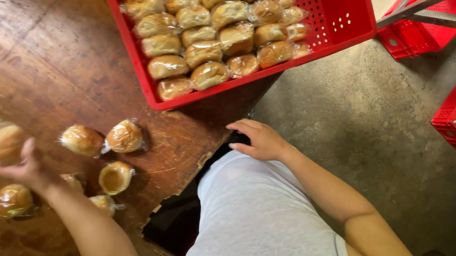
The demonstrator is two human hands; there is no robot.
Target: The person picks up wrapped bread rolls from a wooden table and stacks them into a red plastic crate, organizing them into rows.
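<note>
At the bottom of the frame the person's grey-clad lap (pixel 265 215) is filling the centre, and the right hand (pixel 258 140) is resting just above it at the chipped edge of the wooden worktop (pixel 58 61), fingers (pixel 243 126) loosely spread and holding nothing. Over at the lower left the left hand (pixel 19 167) is blurring with motion among the loose wrapped buns; it is sitting between one bun at the left edge (pixel 5 141) and another below it (pixel 9 201), thumb and fingers open and seemingly gripping nothing, though the blur is making that hard to call. Just right of that hand, more wrapped buns are lying scattered on the worktop: a pair side by side in the middle left (pixel 82 140) (pixel 124 136), one tipped on its side beneath them (pixel 115 177), and a smaller one lower still (pixel 104 203). Judging from this, a clean pick means closing on the bun's body rather than the twisted tail of plastic, gently enough not to squash it. Further up, the red plastic crate (pixel 343 18) is overhanging the worktop's edge at the top centre, packed with rows of wrapped buns (pixel 203 51). Beyond, at the upper right, more red crates (pixel 413 38) are sitting on the concrete floor (pixel 369 123).
</note>
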